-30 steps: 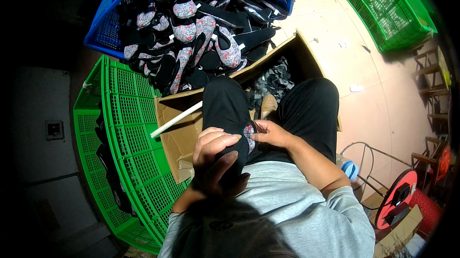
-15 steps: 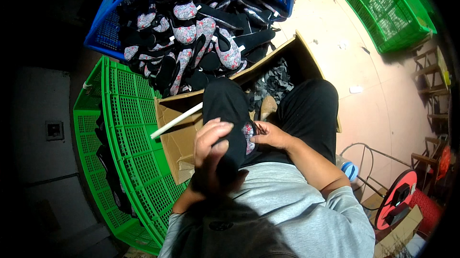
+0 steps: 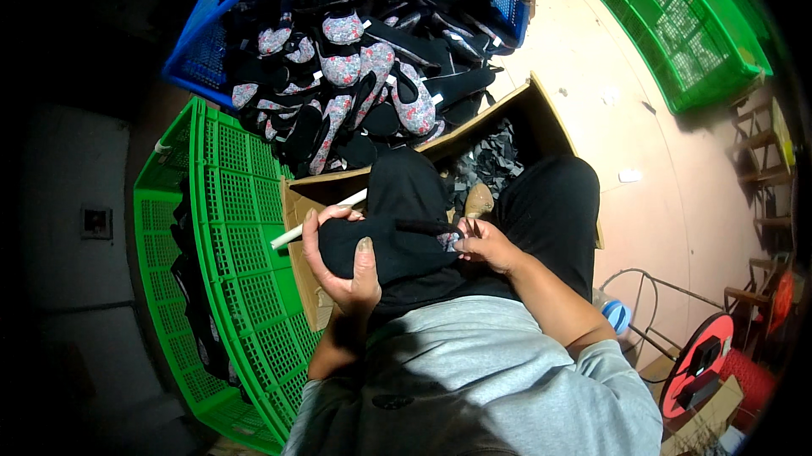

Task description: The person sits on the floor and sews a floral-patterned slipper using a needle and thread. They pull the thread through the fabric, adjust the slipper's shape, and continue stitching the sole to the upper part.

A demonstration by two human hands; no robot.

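A black cloth shoe [image 3: 385, 251] with a bit of floral fabric at one end lies sideways across my lap. My left hand [image 3: 345, 282] is curled round its broad black end, thumb on the near side and fingers on the far side. At the floral end, my right hand [image 3: 492, 249] pinches the edge of the shoe. A small dark pointed thing stands up by the right fingertips, too small to name. The underside of the black end faces up, and most of the floral upper is hidden.
Beyond my knees, a blue crate [image 3: 193, 54] is heaped with floral and black shoes [image 3: 414, 105]. A cardboard box [image 3: 554, 113] holds dark scraps [image 3: 491, 160]; a white stick [image 3: 288, 236] lies across its side. Green crates [image 3: 245, 202] stand at left and far right. A red round stool [image 3: 698, 363] is at right.
The shoe has turned from pointing toward me to lying sideways. My left hand, lifted and blurred before, now grips its black end. The right hand stays at the floral end.
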